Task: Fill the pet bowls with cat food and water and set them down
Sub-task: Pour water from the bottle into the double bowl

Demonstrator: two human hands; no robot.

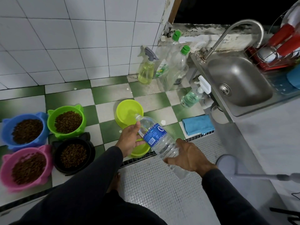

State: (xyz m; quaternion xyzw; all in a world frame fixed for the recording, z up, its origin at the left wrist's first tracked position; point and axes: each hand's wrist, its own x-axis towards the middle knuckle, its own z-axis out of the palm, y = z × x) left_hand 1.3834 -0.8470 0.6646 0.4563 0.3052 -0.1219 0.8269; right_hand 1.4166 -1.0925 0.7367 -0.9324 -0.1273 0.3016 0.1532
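Observation:
A clear water bottle [159, 142] with a blue label is tilted, its open neck over a lime bowl [128, 113] on the checkered floor. My left hand [129, 140] holds the bottle near its neck. My right hand [189, 155] grips its lower body. A second lime bowl [141, 150] lies partly hidden under my left hand and the bottle. At the left stand a blue bowl [24, 129], a green bowl [66, 121], a pink bowl [26, 168] and a black bowl [73, 154], each filled with brown cat food.
A yellow spray bottle [146, 70], two clear bottles with green caps [176, 62] and a soap pump bottle [191, 98] stand by the tiled wall. A steel sink [238, 80] with a tap is at the right. A blue cloth [197, 125] lies on the floor.

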